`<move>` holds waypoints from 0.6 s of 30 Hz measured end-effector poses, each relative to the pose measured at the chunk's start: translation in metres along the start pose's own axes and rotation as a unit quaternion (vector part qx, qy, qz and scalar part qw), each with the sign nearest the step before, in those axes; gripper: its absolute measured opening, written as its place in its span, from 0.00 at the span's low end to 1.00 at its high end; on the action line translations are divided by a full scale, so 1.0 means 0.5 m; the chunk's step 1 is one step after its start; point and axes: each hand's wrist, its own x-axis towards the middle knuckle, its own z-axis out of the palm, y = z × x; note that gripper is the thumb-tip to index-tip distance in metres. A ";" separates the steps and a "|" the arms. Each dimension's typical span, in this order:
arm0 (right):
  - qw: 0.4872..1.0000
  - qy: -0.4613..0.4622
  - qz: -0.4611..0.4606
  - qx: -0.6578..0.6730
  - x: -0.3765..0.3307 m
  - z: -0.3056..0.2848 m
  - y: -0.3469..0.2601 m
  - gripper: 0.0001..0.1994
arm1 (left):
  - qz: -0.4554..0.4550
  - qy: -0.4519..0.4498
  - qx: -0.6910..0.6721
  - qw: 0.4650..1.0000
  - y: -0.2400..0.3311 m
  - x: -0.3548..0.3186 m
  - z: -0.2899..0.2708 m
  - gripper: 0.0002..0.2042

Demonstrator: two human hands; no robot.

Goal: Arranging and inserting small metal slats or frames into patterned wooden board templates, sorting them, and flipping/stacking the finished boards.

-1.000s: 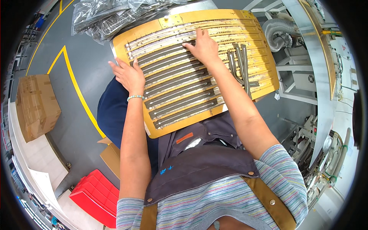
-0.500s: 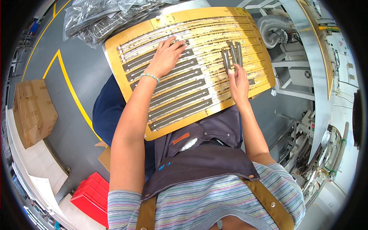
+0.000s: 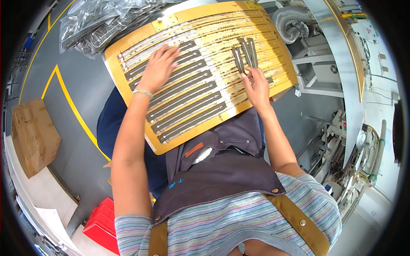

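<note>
The right hand (image 3: 257, 87) pinches the lower ends of a few loose grey metal strips (image 3: 244, 57), which lie fanned on the yellow board (image 3: 273, 64). The left hand (image 3: 159, 68) rests flat, fingers spread, on the dark strip rows (image 3: 188, 100) at the board's upper left, gripping nothing.

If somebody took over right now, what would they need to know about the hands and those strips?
Left hand: flat, palm down, on the dark strips at the upper left of the yellow board.
Right hand: fingertips pinch the lower ends of a few loose strips lying crosswise on the board.
Done: most slots hold long dark strips.
Left: the loose strips are not yet in slots. More strips lie bagged beyond the board.
</note>
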 end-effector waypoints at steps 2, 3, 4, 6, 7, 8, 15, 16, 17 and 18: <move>1.000 0.017 -0.002 0.004 0.030 -0.006 -0.012 0.13 | -0.015 -0.007 -0.004 1.000 -0.020 -0.058 -0.030 0.24; 1.000 0.019 -0.002 0.001 0.046 -0.005 -0.004 0.13 | -0.028 -0.005 0.001 1.000 -0.024 -0.084 -0.046 0.24; 0.999 0.015 0.008 -0.028 0.062 0.001 0.007 0.13 | -0.042 -0.004 0.007 0.999 -0.031 -0.112 -0.062 0.24; 0.995 -0.019 0.052 -0.086 0.100 0.019 0.025 0.16 | -0.063 -0.002 0.006 0.998 -0.055 -0.167 -0.092 0.23; 0.995 -0.018 0.051 -0.086 0.112 0.029 0.033 0.16 | -0.083 -0.001 0.004 0.997 -0.065 -0.192 -0.104 0.22; 0.992 -0.021 0.060 -0.113 0.121 0.039 0.040 0.16 | -0.083 0.001 0.005 0.997 -0.073 -0.215 -0.114 0.22; 0.986 -0.149 0.064 0.041 0.121 0.023 -0.062 0.15 | -0.202 0.093 0.019 0.975 -0.014 -0.288 -0.145 0.21; 0.957 -0.222 0.046 0.178 0.098 0.015 -0.090 0.12 | -0.191 0.123 -0.052 0.972 0.031 -0.253 -0.141 0.22; 0.905 -0.288 0.028 0.312 0.075 0.003 -0.121 0.08 | -0.178 0.152 -0.123 0.964 0.085 -0.215 -0.141 0.22; 0.861 -0.349 0.021 0.369 0.057 -0.010 -0.165 0.06 | -0.161 0.122 -0.238 0.950 0.142 -0.190 -0.148 0.23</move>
